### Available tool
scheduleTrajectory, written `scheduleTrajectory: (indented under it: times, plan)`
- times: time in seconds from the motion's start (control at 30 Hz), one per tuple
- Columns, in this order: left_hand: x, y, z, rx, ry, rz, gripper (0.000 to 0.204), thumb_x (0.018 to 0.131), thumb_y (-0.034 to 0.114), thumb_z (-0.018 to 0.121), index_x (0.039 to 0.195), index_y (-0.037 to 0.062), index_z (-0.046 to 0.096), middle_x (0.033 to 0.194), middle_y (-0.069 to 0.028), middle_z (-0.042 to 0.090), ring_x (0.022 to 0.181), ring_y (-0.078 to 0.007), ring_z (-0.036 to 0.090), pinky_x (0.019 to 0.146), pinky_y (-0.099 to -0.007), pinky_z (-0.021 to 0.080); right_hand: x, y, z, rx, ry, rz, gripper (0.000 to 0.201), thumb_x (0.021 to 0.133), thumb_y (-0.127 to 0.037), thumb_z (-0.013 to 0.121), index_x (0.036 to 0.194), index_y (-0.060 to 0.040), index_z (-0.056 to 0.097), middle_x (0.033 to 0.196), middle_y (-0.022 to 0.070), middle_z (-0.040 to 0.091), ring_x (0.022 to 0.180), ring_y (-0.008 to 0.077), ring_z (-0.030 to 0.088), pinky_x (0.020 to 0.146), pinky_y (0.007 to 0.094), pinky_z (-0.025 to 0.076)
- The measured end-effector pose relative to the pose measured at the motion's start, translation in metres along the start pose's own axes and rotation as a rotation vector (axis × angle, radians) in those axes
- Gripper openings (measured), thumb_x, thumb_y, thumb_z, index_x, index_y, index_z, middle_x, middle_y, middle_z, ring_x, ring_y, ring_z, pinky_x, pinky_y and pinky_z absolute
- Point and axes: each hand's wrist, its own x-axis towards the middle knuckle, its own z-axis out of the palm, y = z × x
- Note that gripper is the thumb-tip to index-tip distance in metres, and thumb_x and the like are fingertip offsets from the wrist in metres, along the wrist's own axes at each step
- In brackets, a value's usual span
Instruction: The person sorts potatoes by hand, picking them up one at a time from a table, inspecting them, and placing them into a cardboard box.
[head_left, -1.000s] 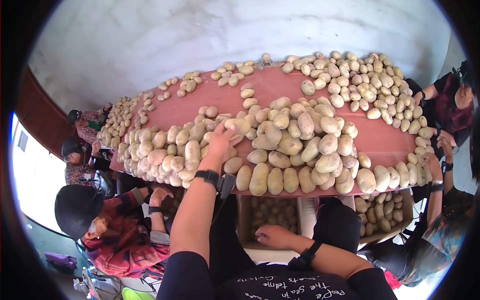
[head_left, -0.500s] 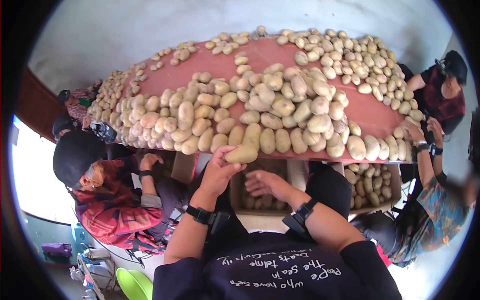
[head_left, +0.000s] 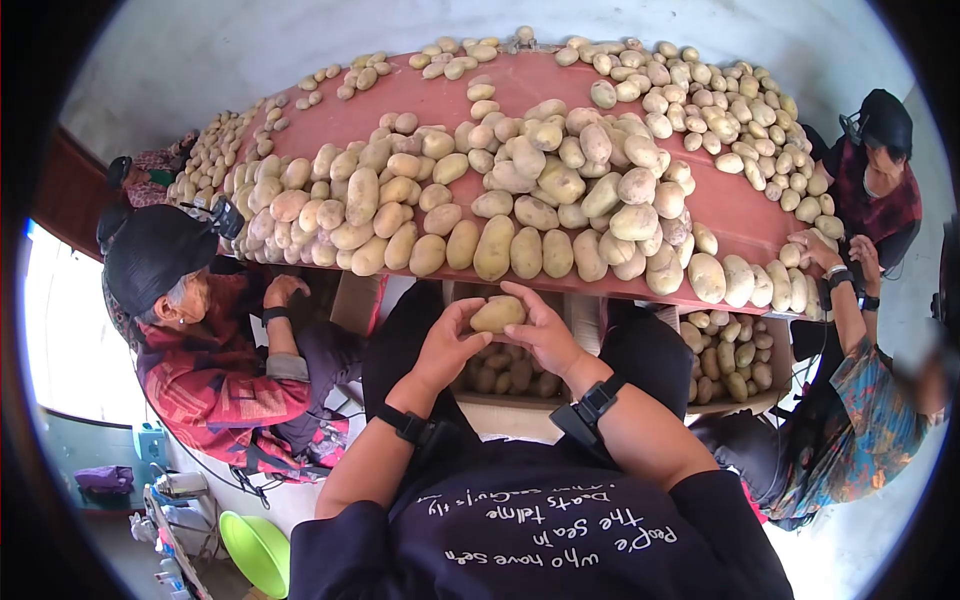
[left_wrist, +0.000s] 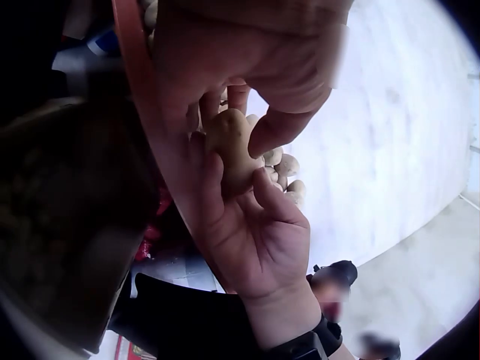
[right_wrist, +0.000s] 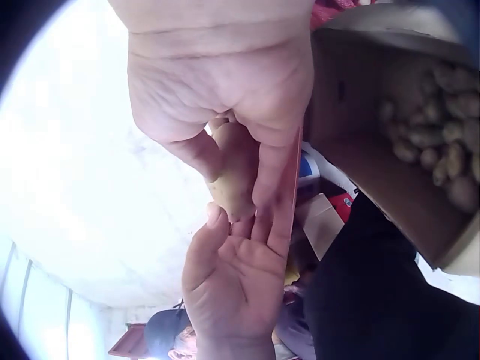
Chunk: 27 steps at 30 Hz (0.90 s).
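Note:
One yellowish potato is held between my two hands, in front of the table's near edge. My left hand grips one end with thumb and fingers. On the other end, my right hand has its thumb and fingers curled round the skin. The left wrist view shows this potato with a slightly knobbly, uneven outline. In the right wrist view the fingers of both hands meet around the potato. Below the hands, a cardboard box holds more potatoes.
A red table carries heaps of potatoes, with a row along its near edge. Another box of potatoes stands at the right. A person in a red patterned shirt sits at left; others work at right. A green basin is at lower left.
My left hand has brought a potato from the heap back towards my body. The right hand has risen from over the box and now grips the same potato. The head view has shifted.

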Motion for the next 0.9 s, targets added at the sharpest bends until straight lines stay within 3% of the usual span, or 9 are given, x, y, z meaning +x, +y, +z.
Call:
scheduleTrajectory:
  times: [0.1, 0.2, 0.33, 0.43, 0.53, 0.6, 0.73, 0.87, 0.9]
  plan:
    - [-0.001, -0.008, -0.003, -0.087, 0.020, -0.077, 0.045, 0.085, 0.002, 0.065, 0.126, -0.0032, 0.048, 0.120, -0.0112, 0.058, 0.112, -0.0163, 0.057, 0.094, -0.0296, 0.047, -0.001, 0.001, -0.003, 0.023, -0.011, 0.018, 0.056, 0.091, 0.001, 0.052, 0.142, -0.0035, 0.032, 0.132, 0.0128, 0.045, 0.122, 0.0247, 0.050, 0.104, 0.0402, 0.045]
    - [0.001, -0.012, -0.006, 0.172, 0.068, 0.001, 0.037, 0.084, -0.001, 0.065, 0.120, -0.0034, 0.053, 0.110, -0.0099, 0.063, 0.099, -0.0148, 0.063, 0.087, -0.0276, 0.051, -0.002, 0.001, -0.004, 0.051, -0.020, 0.083, 0.055, 0.090, 0.000, 0.055, 0.140, -0.0031, 0.034, 0.130, 0.0128, 0.047, 0.120, 0.0234, 0.051, 0.102, 0.0390, 0.047]
    - [0.003, -0.003, -0.008, 0.334, 0.015, -0.007, 0.025, 0.083, 0.000, 0.068, 0.108, -0.0018, 0.062, 0.098, -0.0066, 0.067, 0.089, -0.0122, 0.064, 0.080, -0.0255, 0.051, -0.006, 0.003, -0.006, -0.236, 0.102, 0.188, 0.041, 0.088, -0.004, 0.062, 0.127, -0.0011, 0.048, 0.121, 0.0117, 0.053, 0.110, 0.0192, 0.057, 0.095, 0.0347, 0.052]
    - [0.014, 0.003, -0.020, 0.370, 0.153, 0.029, 0.011, 0.083, 0.009, 0.070, 0.090, 0.0007, 0.067, 0.081, -0.0026, 0.066, 0.075, -0.0078, 0.060, 0.069, -0.0231, 0.048, -0.006, 0.008, -0.012, -0.470, 0.222, 0.280, 0.037, 0.084, -0.007, 0.068, 0.118, -0.0012, 0.055, 0.115, 0.0134, 0.058, 0.104, 0.0221, 0.061, 0.091, 0.0347, 0.052]
    - [0.031, 0.004, -0.038, 0.322, 0.257, 0.081, 0.014, 0.084, 0.015, 0.071, 0.085, 0.0020, 0.067, 0.075, -0.0003, 0.064, 0.069, -0.0062, 0.056, 0.063, -0.0229, 0.044, -0.012, 0.017, -0.015, -0.969, 0.251, 0.159, 0.036, 0.080, -0.014, 0.070, 0.112, -0.0028, 0.060, 0.109, 0.0164, 0.063, 0.100, 0.0291, 0.063, 0.088, 0.0386, 0.051]
    - [0.059, 0.017, -0.044, 0.313, 0.296, 0.121, 0.014, 0.085, 0.016, 0.070, 0.084, 0.0024, 0.067, 0.074, 0.0001, 0.064, 0.067, -0.0059, 0.055, 0.063, -0.0230, 0.044, -0.011, 0.043, -0.038, -1.313, 0.104, 0.190, 0.033, 0.080, -0.022, 0.068, 0.109, -0.0047, 0.063, 0.109, 0.0191, 0.063, 0.100, 0.0363, 0.062, 0.088, 0.0434, 0.049]
    - [0.100, 0.049, -0.025, 0.275, 0.266, 0.297, 0.018, 0.084, 0.012, 0.070, 0.098, 0.0015, 0.065, 0.088, -0.0041, 0.066, 0.083, -0.0110, 0.062, 0.075, -0.0255, 0.049, -0.014, 0.037, -0.024, -1.359, -0.034, 0.337, 0.031, 0.083, -0.026, 0.063, 0.106, -0.0060, 0.065, 0.107, 0.0202, 0.064, 0.100, 0.0375, 0.061, 0.085, 0.0459, 0.049]
    - [0.166, 0.059, -0.013, 0.516, 0.205, 0.427, 0.042, 0.075, 0.007, 0.072, 0.114, -0.0008, 0.059, 0.109, -0.0141, 0.062, 0.102, -0.0239, 0.062, 0.088, -0.0335, 0.050, -0.015, 0.040, -0.021, -1.395, -0.226, 0.324, 0.032, 0.083, -0.028, 0.062, 0.103, -0.0032, 0.064, 0.096, 0.0198, 0.066, 0.093, 0.0379, 0.063, 0.080, 0.0463, 0.049]
    - [0.176, 0.072, -0.005, 0.557, 0.173, 0.318, 0.060, 0.072, 0.009, 0.075, 0.126, 0.0015, 0.051, 0.124, -0.0176, 0.055, 0.115, -0.0291, 0.054, 0.097, -0.0386, 0.046, -0.015, 0.040, -0.020, -1.384, -0.221, 0.328, 0.031, 0.083, -0.028, 0.062, 0.101, -0.0031, 0.065, 0.095, 0.0202, 0.066, 0.092, 0.0384, 0.063, 0.080, 0.0468, 0.049]
